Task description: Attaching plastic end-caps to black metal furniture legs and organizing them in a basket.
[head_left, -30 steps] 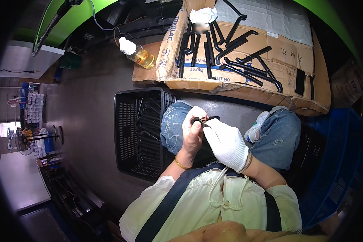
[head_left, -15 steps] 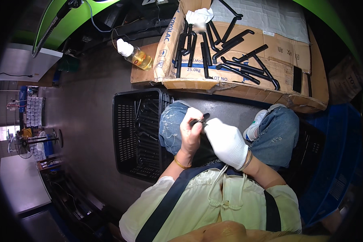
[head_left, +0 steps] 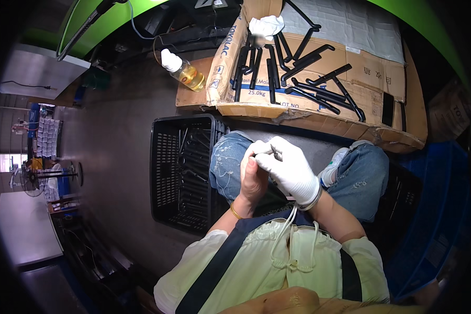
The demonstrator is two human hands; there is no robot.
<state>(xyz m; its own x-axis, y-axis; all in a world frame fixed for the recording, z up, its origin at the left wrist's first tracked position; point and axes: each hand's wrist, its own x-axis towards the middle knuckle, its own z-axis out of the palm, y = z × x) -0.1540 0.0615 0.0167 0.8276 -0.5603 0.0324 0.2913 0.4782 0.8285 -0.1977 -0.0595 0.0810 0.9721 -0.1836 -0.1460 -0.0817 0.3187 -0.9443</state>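
Above my lap, between my knees, both hands are brought together. My bare left hand (head_left: 251,182) is closed, its thumb and fingers pressed round a black part that is mostly hidden now. Against it, my right hand (head_left: 295,175) in a white knit glove is closed on a small dark, thin-tipped tool (head_left: 276,153); its exact kind does not show. Several black bent handles (head_left: 304,64) lie on a flattened cardboard box (head_left: 369,78) in front of me. More black handles (head_left: 193,152) fill a black plastic crate (head_left: 157,180) left of my knee.
A bottle of yellow liquid with a white top (head_left: 191,76) stands left of the cardboard. A crumpled white cloth (head_left: 267,25) lies at its far left corner. Blue bins (head_left: 439,209) stand at the right. A fan (head_left: 32,177) is at the far left.
The gloved right hand has turned and moved up and slightly left over the left hand's fingers. The black part, visible before, is now mostly covered. The whole view has shifted slightly.
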